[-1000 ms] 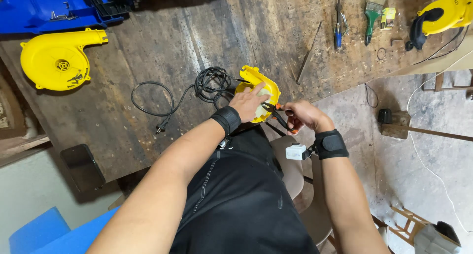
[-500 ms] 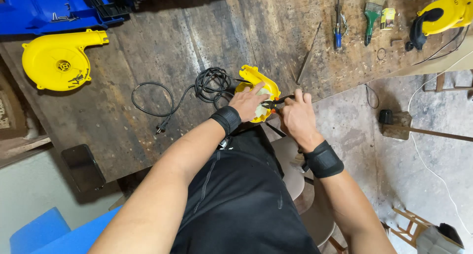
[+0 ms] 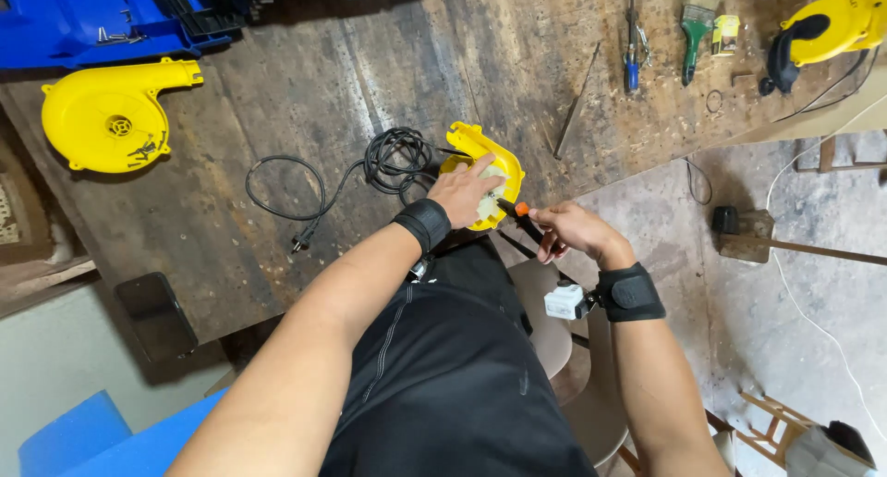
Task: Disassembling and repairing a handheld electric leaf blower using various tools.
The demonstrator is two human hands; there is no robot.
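1. yellow blower housing [image 3: 480, 167] — it sits at the near edge of the wooden workbench [image 3: 370, 79], right in front of your lap, with a pale inner part showing under your fingers.
2. your left hand [image 3: 467, 192] lies flat on top of the housing, fingers spread and pressing down on it; a black wrist band sits just behind the hand.
3. your right hand [image 3: 573, 232] is closed around the black handles of a pair of pliers [image 3: 519, 220] with an orange spot near the joint; the tip points into the housing beside your left fingers. whether the tip grips anything inside, you cannot tell.
4. a black power cord [image 3: 370, 163] runs out of the housing to the left — coiled just beside it, then looping away to a plug near the bench edge.
5. well apart, far left on the bench: a second yellow housing half [image 3: 111, 116] with small screws lying in it, and a blue case [image 3: 83, 19] behind it.
6. a dark phone [image 3: 155, 315] lies at the near left edge.
7. far right, at the back: a green-handled brush [image 3: 693, 33], a blue-handled screwdriver [image 3: 631, 47] and another yellow blower [image 3: 832, 24].
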